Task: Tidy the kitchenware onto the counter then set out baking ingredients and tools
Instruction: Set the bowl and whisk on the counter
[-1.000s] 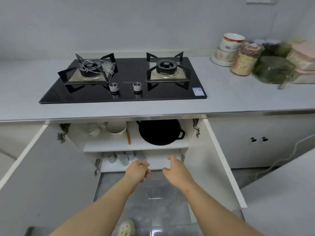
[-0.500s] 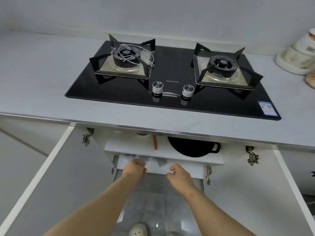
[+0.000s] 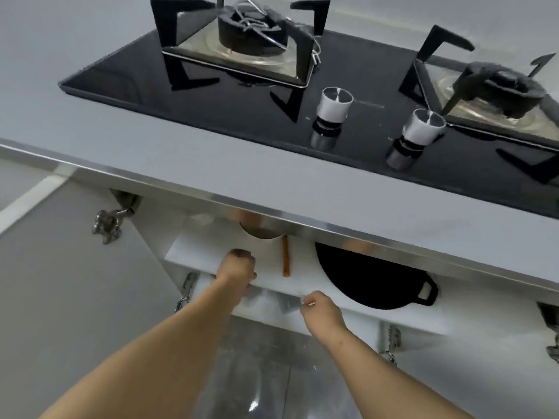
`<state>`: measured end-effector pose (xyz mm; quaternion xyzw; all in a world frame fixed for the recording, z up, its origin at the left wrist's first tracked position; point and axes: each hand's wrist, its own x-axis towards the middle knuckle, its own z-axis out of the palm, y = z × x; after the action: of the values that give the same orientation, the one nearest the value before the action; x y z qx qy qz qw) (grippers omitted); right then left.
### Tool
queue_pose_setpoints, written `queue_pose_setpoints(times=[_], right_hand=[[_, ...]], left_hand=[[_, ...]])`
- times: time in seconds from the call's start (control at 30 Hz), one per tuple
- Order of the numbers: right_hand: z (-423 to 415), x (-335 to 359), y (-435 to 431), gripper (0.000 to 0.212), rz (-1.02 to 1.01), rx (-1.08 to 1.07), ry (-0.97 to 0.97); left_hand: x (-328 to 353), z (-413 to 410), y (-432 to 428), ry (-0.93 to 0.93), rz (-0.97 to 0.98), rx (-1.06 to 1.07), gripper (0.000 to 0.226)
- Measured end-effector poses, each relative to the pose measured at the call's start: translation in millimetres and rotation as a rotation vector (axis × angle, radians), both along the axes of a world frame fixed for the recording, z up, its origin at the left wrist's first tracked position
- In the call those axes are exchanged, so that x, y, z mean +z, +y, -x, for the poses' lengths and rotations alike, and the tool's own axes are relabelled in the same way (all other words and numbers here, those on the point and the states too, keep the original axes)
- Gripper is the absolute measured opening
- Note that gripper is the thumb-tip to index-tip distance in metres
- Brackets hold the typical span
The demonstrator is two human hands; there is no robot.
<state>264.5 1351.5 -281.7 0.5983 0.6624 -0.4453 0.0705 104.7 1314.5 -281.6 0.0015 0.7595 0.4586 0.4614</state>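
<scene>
At the cupboard shelf, left hand and right hand curled, grasp indiscernible.

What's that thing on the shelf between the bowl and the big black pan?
A thin orange stick lies there on the white shelf, head view.

Black handled pan lies flat on the upper shelf, right of a brown stick.

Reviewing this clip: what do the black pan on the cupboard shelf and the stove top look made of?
Pan: flat matte black with no glare, probably cast iron or coated metal; the picture leaves that open. Stove top: glossy black glass, since it mirrors the burner supports.
</scene>
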Motion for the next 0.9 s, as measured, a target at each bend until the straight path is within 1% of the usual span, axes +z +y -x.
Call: queue_pose_setpoints(times=[0.03, 0.07, 0.13, 0.17, 0.23, 0.33, 0.4, 0.43, 0.5, 0.6, 0.7, 0.73, 0.8, 0.83, 0.9], right_hand=[[8.5, -13.5, 8.0, 0.027, -0.029, 0.006, 0.006], [19.5, -29.3, 17.0, 0.029, -0.061, 0.010, 0.019], [37.4, -49.4, 34.6, 0.033, -0.118, 0.017, 0.018], [47.5, -61.9, 44.1, 0.034, -0.151, 0.029, 0.010], [63.0, -77.2, 55.1, 0.037, -0.183, 0.038, -0.020], [82.9, -100.7, 65.7, 0.045, -0.171, 0.010, -0.027], [90.5, -111.4, 70.7, 0.042, -0.189, 0.037, -0.049], [92.5, -115.3, 73.5, 0.039, -0.207, 0.053, -0.071], [93.8, -116.4, 76.2, 0.035, -0.221, 0.073, -0.098], [86.3, -111.8, 76.2, 0.038, -0.135, 0.096, -0.109], [70.1, -99.8, 59.6, 0.040, -0.071, 0.089, -0.032], [64.9, -93.5, 54.0, 0.038, -0.054, 0.044, 0.020], [52.2, -79.0, 36.5, 0.023, 0.008, -0.077, 0.137], [45.3, -72.4, 29.1, 0.016, 0.044, -0.108, 0.162], [32.8, -47.5, 12.4, 0.014, 0.096, -0.088, 0.148]], left_hand=[[-11.2, 4.9, 8.9, 0.020, -0.007, 0.005, 0.011], [-27.1, 12.1, 19.4, 0.052, -0.027, 0.016, 0.017], [-49.8, 23.9, 38.3, 0.076, -0.062, 0.012, 0.041], [-62.7, 29.9, 48.0, 0.087, -0.090, 0.012, 0.046], [-76.7, 36.4, 63.0, 0.070, -0.127, 0.025, 0.044], [-96.6, 47.8, 78.6, 0.004, -0.182, 0.121, 0.035], [-102.4, 49.8, 84.7, -0.035, -0.223, 0.152, 0.026], [-104.0, 50.4, 86.6, -0.044, -0.244, 0.158, 0.026], [-105.4, 50.7, 88.6, -0.046, -0.296, 0.168, 0.034], [-100.5, 45.9, 80.0, -0.080, -0.307, 0.222, 0.035], [-87.0, 33.5, 51.9, -0.107, -0.271, 0.237, 0.032], [-80.6, 31.0, 41.1, -0.110, -0.263, 0.232, 0.034], [-66.9, 22.7, 19.0, -0.105, -0.213, 0.208, 0.035], [-60.9, 20.2, 8.7, -0.089, -0.179, 0.208, 0.033], [-33.3, 11.4, -11.9, -0.090, -0.099, 0.248, 0.027]])
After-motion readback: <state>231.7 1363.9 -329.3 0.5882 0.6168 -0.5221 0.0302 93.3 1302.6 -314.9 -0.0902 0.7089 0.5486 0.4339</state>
